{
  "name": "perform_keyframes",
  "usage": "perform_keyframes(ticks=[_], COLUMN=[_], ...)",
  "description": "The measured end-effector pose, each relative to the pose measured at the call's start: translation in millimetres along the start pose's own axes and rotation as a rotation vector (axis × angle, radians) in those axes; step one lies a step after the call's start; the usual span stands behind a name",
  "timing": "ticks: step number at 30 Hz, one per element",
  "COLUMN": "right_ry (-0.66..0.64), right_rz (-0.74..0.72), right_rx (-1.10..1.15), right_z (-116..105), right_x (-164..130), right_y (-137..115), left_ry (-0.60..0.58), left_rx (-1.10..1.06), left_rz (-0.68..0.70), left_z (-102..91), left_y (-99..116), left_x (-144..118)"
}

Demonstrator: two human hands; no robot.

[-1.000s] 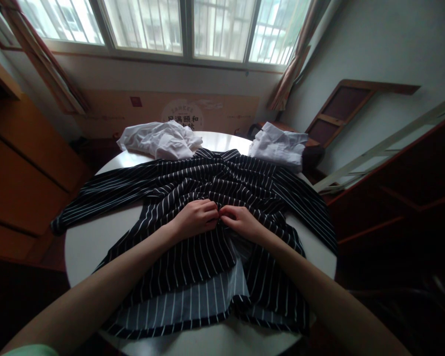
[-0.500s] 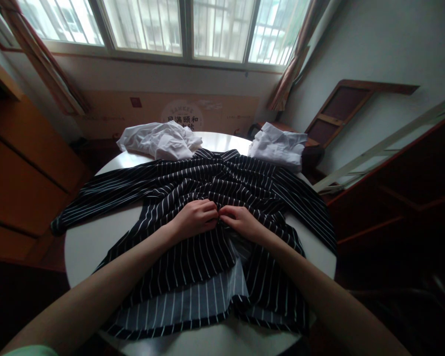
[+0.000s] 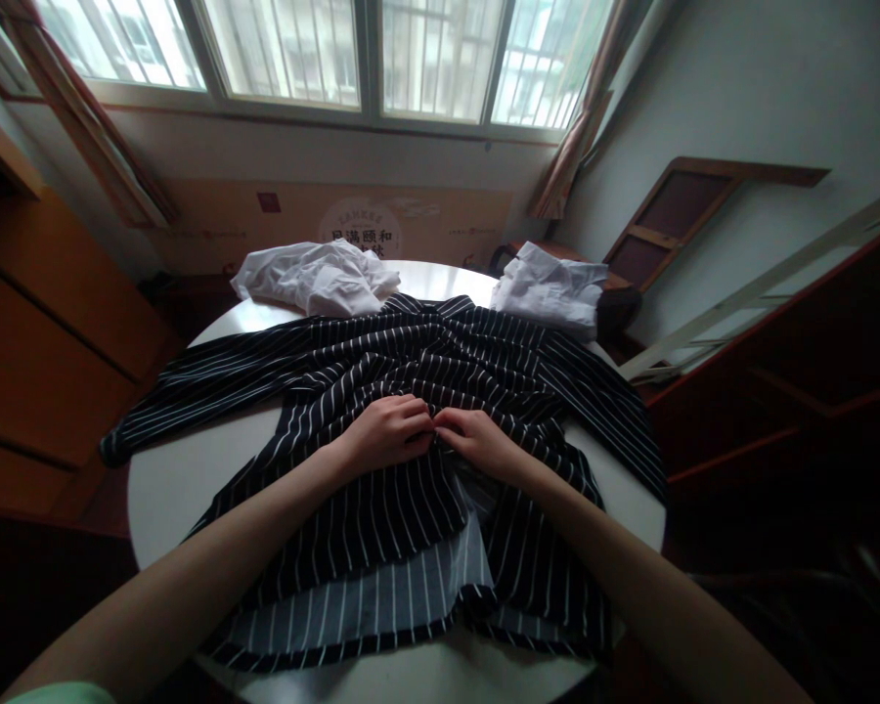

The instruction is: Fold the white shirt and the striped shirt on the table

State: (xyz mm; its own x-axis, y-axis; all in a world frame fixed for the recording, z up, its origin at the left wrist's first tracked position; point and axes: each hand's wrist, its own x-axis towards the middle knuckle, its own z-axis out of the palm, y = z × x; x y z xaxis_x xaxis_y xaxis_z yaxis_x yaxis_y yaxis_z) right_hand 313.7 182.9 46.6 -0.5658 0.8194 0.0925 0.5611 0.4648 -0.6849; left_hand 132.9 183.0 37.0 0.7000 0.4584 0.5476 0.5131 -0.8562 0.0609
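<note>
Black cloth with thin white stripes, a shirt [image 3: 425,391], is spread over the round white table [image 3: 176,479], one sleeve trailing to the left edge. Its front is pinched at the middle by the left hand [image 3: 388,432] and the right hand [image 3: 476,438], fingertips meeting, both closed on the fabric. Two crumpled white garments [image 3: 315,277] [image 3: 553,286] are seen at the far rim.

A crumpled white garment [image 3: 315,277] lies at the far left of the round white bench [image 3: 168,479], a second white garment [image 3: 550,286] at upper right; behind them a cardboard panel [image 3: 323,225] leans under the barred windows [image 3: 337,54]
</note>
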Motion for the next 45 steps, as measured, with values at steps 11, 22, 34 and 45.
perform_keyframes(ticks=[11, 22, 34, 45], right_ry=[-0.012, -0.015, -0.014, -0.020], right_rz=[0.008, 0.006, 0.002, -0.002], right_rx=[0.002, 0.012, 0.014, 0.004], right_z=[-0.2, -0.1, 0.6, 1.0], right_x=[-0.2, -0.6, -0.8, 0.3], right_y=[-2.2, -2.5, -1.6, -1.2], left_ry=[-0.010, 0.000, 0.006, 0.019], left_rx=[-0.048, -0.070, -0.054, -0.037], left_rz=[-0.066, -0.066, -0.063, -0.055], left_z=[-1.0, 0.5, 0.0, 1.6], left_y=[1.0, 0.6, 1.4, 0.9], left_x=[0.6, 0.1, 0.7, 0.5])
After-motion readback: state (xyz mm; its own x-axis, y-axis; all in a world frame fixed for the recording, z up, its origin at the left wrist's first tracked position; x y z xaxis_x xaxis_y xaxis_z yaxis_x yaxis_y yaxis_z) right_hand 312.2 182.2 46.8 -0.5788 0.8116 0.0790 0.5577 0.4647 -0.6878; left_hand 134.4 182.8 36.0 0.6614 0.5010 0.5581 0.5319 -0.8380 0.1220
